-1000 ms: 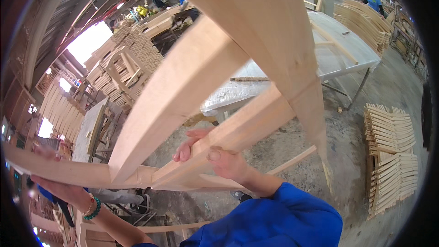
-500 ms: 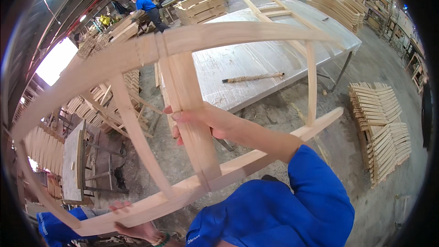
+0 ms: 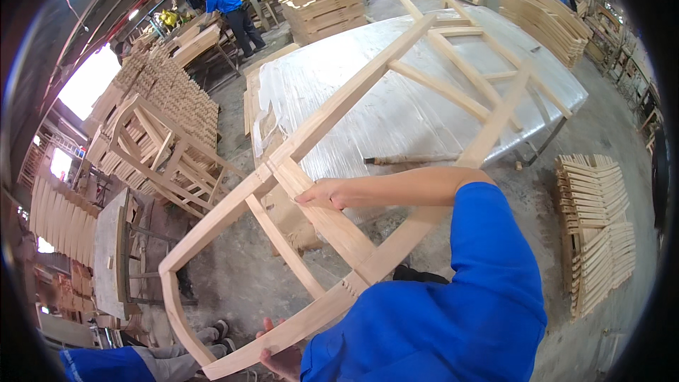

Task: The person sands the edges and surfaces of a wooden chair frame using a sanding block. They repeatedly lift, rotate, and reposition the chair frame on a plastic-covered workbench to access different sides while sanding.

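Wooden frame (image 3: pixel 221 223): held raised, far end seen across the table (image 3: pixel 332 64); contact cannot be told.
Right hand (image 3: pixel 324 193): clasped on the wide crosspiece (image 3: pixel 346 237).
Left hand (image 3: pixel 283 362): wrapped around the near rail (image 3: pixel 318 311).
Progress: rails and crosspieces appear joined; frame judged not yet set down.

Two hands (image 3: pixel 322 193), one held frame (image 3: pixel 344 235), perhaps three co-workers (image 3: pixel 228 4)
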